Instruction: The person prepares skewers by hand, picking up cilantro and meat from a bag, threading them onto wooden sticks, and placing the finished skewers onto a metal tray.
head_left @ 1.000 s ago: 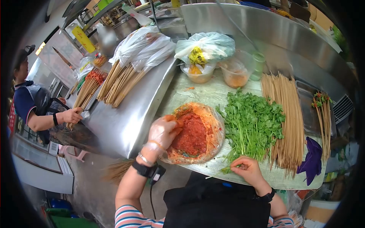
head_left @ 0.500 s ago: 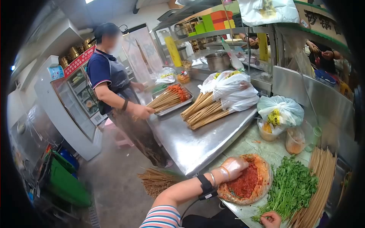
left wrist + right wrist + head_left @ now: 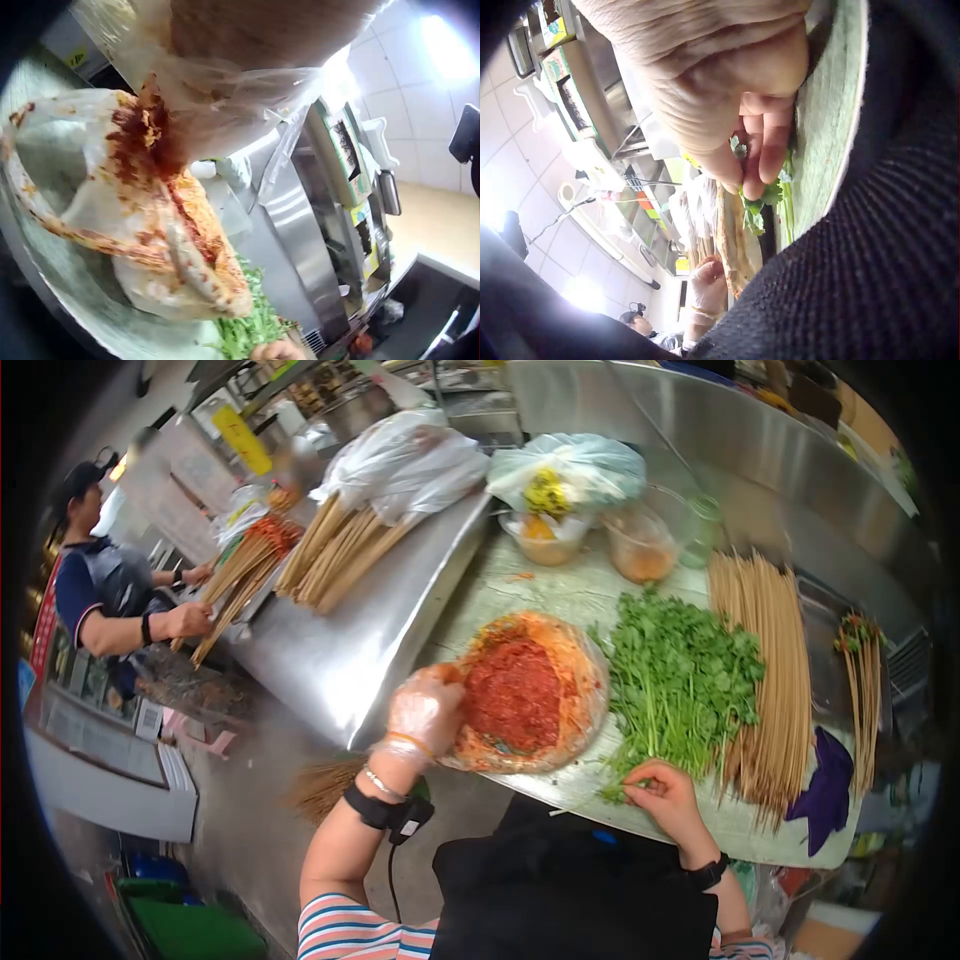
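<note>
My left hand [image 3: 422,715], in a clear plastic glove with a rubber band at its wrist, is at the left rim of a plastic-lined bowl [image 3: 586,670]. Red minced mixture [image 3: 515,695] fills the bowl. Orange-red stains cover the glove's fingertips, and I cannot tell whether they pinch anything. At the table's front edge, my bare right hand [image 3: 664,805] pinches a small cilantro sprig [image 3: 754,217] between thumb and fingers. Just beyond it lies a heap of cilantro [image 3: 680,680], leaves toward the back.
Bare wooden skewers [image 3: 765,690] lie right of the cilantro, near a purple cloth [image 3: 823,790] and a metal tray [image 3: 820,650]. Tubs [image 3: 640,545] and a tied bag [image 3: 570,470] stand behind. Another person [image 3: 110,600] handles skewers at the steel counter [image 3: 350,630].
The head view swung left toward the other person, then came back. My left hand stays at the bowl's rim and my right hand keeps the sprig. The other person's skewers have shifted.
</note>
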`<action>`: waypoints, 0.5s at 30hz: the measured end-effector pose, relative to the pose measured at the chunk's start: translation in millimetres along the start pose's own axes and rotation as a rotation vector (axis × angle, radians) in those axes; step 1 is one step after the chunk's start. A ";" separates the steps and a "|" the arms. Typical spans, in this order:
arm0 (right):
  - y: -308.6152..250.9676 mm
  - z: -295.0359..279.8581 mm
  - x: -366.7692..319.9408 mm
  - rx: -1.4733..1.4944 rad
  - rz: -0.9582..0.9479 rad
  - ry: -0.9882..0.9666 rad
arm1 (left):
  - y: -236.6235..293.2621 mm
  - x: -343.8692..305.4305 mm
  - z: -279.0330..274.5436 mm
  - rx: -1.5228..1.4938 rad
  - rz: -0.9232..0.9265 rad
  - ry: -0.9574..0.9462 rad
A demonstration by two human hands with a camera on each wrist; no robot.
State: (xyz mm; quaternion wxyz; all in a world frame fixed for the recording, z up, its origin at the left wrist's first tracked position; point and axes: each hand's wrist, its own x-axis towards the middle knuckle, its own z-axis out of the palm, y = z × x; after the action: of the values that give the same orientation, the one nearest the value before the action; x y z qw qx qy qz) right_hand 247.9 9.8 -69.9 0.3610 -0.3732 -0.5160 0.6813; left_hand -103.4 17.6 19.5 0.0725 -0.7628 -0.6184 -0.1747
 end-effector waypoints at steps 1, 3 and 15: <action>-0.3 0.3 -0.5 0.008 -0.006 -0.008 | -1.3 -0.2 -1.0 -0.008 -0.023 -0.001; -1.5 -0.6 0.4 0.023 -0.009 -0.021 | -3.6 3.8 -3.6 0.138 -0.066 -0.055; -2.7 -4.0 0.3 0.033 0.012 -0.049 | 16.9 9.1 22.4 -0.313 -0.223 -0.156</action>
State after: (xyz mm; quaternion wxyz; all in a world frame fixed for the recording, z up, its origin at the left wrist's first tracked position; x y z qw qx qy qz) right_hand 251.6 12.4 -68.0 0.3503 -0.3535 -0.5114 0.7006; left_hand -81.5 29.5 3.7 -0.1145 -0.7029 -0.6680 -0.2161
